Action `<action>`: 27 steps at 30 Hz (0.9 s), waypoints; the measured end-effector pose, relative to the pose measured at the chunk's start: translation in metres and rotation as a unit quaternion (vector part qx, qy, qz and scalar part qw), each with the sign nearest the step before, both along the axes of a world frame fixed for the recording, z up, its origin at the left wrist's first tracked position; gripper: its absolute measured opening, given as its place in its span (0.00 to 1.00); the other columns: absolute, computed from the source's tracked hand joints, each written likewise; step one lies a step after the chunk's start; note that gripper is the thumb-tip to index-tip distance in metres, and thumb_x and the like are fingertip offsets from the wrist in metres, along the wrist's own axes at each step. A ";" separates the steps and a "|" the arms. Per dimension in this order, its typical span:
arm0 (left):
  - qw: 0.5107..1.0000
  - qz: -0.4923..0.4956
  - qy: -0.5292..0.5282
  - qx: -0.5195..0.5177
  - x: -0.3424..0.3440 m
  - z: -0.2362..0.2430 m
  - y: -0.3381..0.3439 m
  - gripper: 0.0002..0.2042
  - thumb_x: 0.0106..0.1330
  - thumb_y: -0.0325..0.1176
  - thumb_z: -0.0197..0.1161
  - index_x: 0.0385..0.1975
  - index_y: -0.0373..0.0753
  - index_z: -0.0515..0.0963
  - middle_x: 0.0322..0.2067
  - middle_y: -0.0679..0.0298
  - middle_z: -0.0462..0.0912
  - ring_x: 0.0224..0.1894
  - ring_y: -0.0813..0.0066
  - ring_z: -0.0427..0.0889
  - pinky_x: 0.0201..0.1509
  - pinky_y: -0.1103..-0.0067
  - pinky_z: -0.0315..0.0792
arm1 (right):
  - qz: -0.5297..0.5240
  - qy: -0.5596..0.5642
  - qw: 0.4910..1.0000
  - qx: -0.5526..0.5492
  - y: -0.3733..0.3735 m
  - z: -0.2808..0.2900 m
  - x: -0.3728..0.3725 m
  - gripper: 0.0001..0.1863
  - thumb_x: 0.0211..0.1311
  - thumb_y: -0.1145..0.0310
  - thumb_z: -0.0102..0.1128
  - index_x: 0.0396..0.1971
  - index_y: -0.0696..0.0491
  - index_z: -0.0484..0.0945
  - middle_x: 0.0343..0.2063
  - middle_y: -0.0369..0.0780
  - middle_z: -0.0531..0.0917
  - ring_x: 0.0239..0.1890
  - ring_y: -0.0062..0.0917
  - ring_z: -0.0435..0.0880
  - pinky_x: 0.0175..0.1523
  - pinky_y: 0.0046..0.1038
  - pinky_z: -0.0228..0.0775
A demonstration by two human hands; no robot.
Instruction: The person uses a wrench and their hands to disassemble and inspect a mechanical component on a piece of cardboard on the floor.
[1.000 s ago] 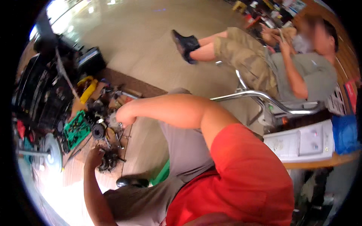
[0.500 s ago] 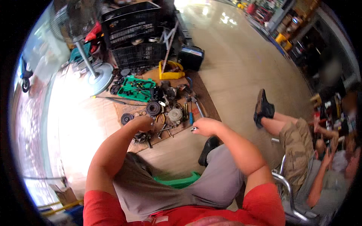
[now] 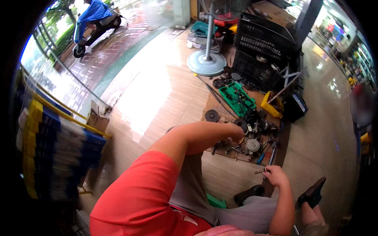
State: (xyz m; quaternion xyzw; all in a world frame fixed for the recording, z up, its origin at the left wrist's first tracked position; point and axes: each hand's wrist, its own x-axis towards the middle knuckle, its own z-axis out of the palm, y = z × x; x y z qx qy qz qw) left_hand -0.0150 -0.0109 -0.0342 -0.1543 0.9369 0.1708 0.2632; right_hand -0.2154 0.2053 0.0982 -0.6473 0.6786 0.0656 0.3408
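My left hand (image 3: 235,133) reaches down among greasy metal parts on a brown floor board (image 3: 252,158). Its fingers are mostly hidden by the hand itself, and I cannot see whether they hold anything. Close beside it are a black ringed part (image 3: 240,124) and a round grey metal housing (image 3: 252,146). My right hand (image 3: 277,175) is raised off the board's near right corner, fingers closed on a small shiny metal part (image 3: 258,171) that sticks out to the left. A blue-handled tool (image 3: 260,158) lies on the board near that hand.
Beyond the parts lie an open green tool case (image 3: 237,99) and a yellow container (image 3: 271,105). Black crates (image 3: 264,35) and a fan base (image 3: 206,63) stand farther back. At the right, another person's shoe (image 3: 313,192) is near. A scooter (image 3: 98,23) stands outside.
The view has swung left, so the board now appears farther right and the doorway shows. My left hand remains over the parts; my right hand still grips the small metal part.
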 end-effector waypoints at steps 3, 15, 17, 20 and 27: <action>1.000 0.004 -0.002 0.017 0.004 0.011 0.004 0.19 0.58 0.46 0.58 0.32 0.33 0.81 0.30 0.51 0.81 0.34 0.52 0.79 0.38 0.62 0.71 | 0.004 -0.005 1.000 0.010 0.002 -0.002 0.001 0.11 0.54 0.64 0.59 0.29 0.57 0.76 0.24 0.49 0.78 0.29 0.41 0.77 0.36 0.36 0.68; 0.998 -0.010 0.064 0.002 0.002 0.007 -0.003 0.16 0.57 0.40 0.58 0.33 0.33 0.81 0.31 0.50 0.81 0.33 0.52 0.79 0.36 0.62 0.70 | 0.034 0.001 0.999 0.026 -0.003 -0.009 -0.006 0.11 0.54 0.64 0.60 0.30 0.57 0.77 0.27 0.49 0.79 0.33 0.44 0.78 0.38 0.38 0.69; 0.999 -0.040 0.032 -0.002 0.002 0.020 -0.002 0.15 0.55 0.40 0.59 0.31 0.33 0.81 0.30 0.50 0.81 0.34 0.52 0.79 0.36 0.62 0.71 | 0.031 0.000 0.999 0.028 -0.003 -0.008 -0.005 0.11 0.53 0.64 0.60 0.29 0.57 0.77 0.27 0.49 0.79 0.33 0.44 0.78 0.38 0.38 0.68; 0.999 0.004 0.036 0.022 0.007 0.023 0.002 0.15 0.54 0.40 0.60 0.29 0.33 0.82 0.30 0.50 0.82 0.34 0.52 0.80 0.37 0.62 0.71 | 0.016 0.012 0.999 0.045 -0.003 -0.005 0.001 0.11 0.53 0.65 0.61 0.29 0.57 0.77 0.26 0.49 0.79 0.32 0.44 0.78 0.38 0.37 0.68; 0.999 0.018 0.033 0.025 0.000 0.012 -0.001 0.14 0.55 0.38 0.59 0.33 0.33 0.81 0.32 0.50 0.82 0.37 0.52 0.80 0.39 0.62 0.71 | 0.028 0.020 0.999 0.036 -0.002 -0.010 -0.003 0.10 0.53 0.65 0.60 0.29 0.58 0.77 0.26 0.49 0.79 0.32 0.43 0.78 0.38 0.37 0.68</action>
